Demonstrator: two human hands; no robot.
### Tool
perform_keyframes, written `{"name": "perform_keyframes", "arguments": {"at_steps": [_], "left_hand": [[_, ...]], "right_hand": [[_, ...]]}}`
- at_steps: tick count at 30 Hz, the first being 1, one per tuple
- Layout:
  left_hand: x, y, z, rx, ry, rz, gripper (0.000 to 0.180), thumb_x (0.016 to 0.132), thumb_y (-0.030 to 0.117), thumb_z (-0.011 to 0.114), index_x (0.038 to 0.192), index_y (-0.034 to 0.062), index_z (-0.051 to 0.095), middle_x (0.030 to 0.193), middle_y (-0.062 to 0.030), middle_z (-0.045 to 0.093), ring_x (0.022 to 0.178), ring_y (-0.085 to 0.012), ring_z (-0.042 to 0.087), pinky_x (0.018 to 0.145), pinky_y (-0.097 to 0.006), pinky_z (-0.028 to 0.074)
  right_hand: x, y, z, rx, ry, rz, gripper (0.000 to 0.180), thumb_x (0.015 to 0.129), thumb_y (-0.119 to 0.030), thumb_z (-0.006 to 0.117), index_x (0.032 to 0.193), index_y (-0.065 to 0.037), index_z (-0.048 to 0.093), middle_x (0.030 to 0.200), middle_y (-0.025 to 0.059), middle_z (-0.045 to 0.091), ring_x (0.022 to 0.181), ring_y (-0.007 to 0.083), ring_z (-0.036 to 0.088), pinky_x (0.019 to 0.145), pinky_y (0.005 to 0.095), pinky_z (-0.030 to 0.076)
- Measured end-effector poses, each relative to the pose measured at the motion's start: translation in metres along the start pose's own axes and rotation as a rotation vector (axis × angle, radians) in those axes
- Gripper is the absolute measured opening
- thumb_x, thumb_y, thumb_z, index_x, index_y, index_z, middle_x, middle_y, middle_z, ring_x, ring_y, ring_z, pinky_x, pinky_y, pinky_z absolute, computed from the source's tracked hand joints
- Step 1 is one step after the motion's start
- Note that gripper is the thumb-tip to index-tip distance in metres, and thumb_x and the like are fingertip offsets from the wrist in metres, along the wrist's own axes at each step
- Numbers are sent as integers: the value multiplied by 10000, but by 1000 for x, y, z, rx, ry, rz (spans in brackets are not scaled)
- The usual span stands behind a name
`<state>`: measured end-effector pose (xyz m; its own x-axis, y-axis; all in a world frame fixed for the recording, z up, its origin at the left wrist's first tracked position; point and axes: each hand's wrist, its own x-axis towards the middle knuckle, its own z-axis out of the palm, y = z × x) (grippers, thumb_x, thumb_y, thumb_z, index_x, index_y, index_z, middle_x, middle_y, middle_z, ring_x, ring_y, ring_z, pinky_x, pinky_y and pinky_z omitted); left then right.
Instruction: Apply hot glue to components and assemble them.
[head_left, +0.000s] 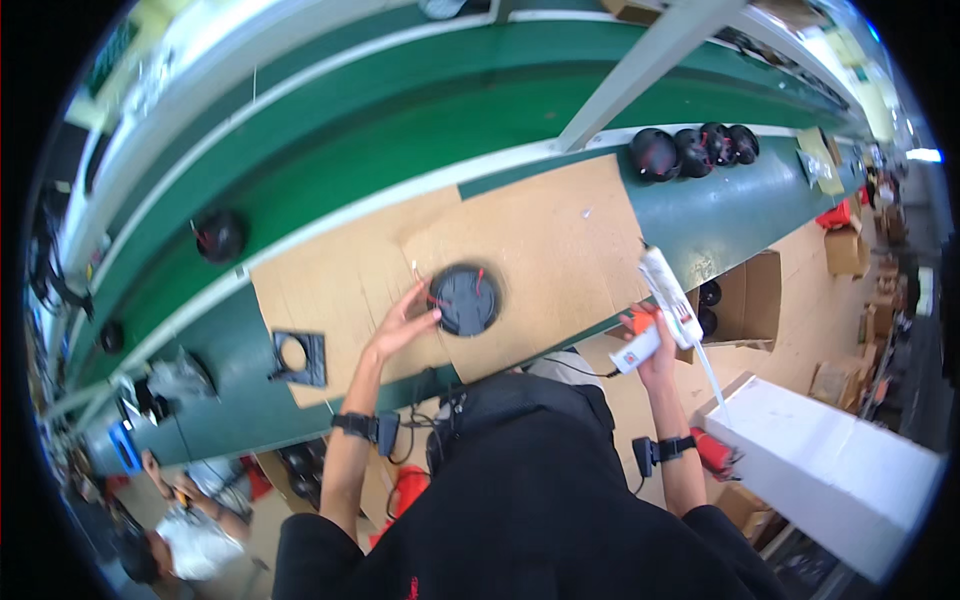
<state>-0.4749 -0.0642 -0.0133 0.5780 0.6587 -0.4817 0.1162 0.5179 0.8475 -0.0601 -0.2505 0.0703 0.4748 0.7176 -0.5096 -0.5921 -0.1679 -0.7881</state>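
Note:
A black round housing (465, 300) with red wires lies on the cardboard in front of me. My left hand (405, 318) is at its left edge, thumb and fingers curled against the rim beside a red wire. Out to the right, my right hand (655, 345) grips a white glue gun (668, 295) with an orange trigger. Its dark nozzle points up and away, and a pale glue stick trails from its back. A thin cable runs from the grip toward my body. The glue gun is apart from the housing.
A black square jig (300, 358) with a round hole lies left on the cardboard sheet (550, 230). Several black balls (655, 155) stand at the back right; another (220, 235) rests on the green belt. A white box (820, 460) is at right. A co-worker (195, 530) works at lower left.

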Motion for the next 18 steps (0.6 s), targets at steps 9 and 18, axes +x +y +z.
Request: {"name": "perform_keyframes", "arguments": {"at_steps": [9, 18], "left_hand": [[16, 23, 24, 86, 60, -85, 735, 849, 21, 668, 1504, 129, 351, 1087, -91, 566, 1039, -200, 600, 818, -344, 596], [153, 124, 210, 172, -245, -127, 730, 884, 48, 652, 1521, 165, 316, 1259, -153, 577, 1059, -229, 638, 810, -347, 605]], "right_hand": [[-18, 3, -132, 359, 336, -215, 363, 1004, -352, 535, 1247, -82, 538, 1248, 101, 601, 997, 245, 649, 754, 320, 529], [12, 16, -227, 546, 462, -168, 378, 974, -364, 587, 1223, -84, 542, 1205, 106, 614, 931, 263, 665, 724, 335, 532]]}}
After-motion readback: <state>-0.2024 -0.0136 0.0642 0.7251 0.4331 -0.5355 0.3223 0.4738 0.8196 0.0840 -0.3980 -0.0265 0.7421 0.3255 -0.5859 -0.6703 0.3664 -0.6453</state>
